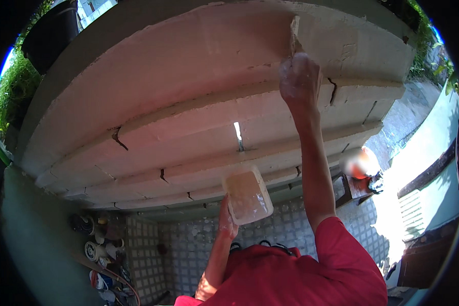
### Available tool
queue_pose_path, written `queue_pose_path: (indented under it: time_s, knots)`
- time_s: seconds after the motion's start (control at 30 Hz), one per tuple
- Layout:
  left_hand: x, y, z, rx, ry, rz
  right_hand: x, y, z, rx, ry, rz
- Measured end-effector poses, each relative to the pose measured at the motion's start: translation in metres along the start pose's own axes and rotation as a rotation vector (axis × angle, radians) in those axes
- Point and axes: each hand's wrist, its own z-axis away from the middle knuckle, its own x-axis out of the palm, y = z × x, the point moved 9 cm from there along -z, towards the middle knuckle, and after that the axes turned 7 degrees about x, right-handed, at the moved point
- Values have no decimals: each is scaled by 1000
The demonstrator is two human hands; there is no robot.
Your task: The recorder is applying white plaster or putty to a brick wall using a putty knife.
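Surface: pale stepped concrete wall point(188, 102), horizontal ledges, several dark cracks along the ledge edges, one narrow bright slot near the middle. Upper band looks smoother and lighter where the filler sits. Outdoor yard: patterned tile floor point(188, 245) below, cans and pots point(99, 245) clustered lower left, greenery at both rims, sunlit paving on the right.

Right hand point(300, 79) is raised, fingers closed round the handle of a putty knife point(294, 33), blade flat against the wall near the top. Hand is coated in pale filler.

Left hand point(227, 222) grips from below a white rectangular tub point(247, 196) of beige filler, held just off the lower ledges.

Hard to read: knife handle is buried in the fist, blade edge blends into the wall. Left fingers are hidden behind the tub. A blurred orange-red shape point(359, 163) by a wooden bench on the right can't be identified. Red sleeves point(336, 255) cut off by the lower edge.
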Motion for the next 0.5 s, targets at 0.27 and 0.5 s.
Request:
queue_pose_path:
  time_s: [0.27,0.5]
  knots:
    - [-13,12,-1,13,0,-8,62,-107,46,-24,-243,-390]
    - [-22,24,2,60,-54,-16,25,-12,42,111,-219,90]
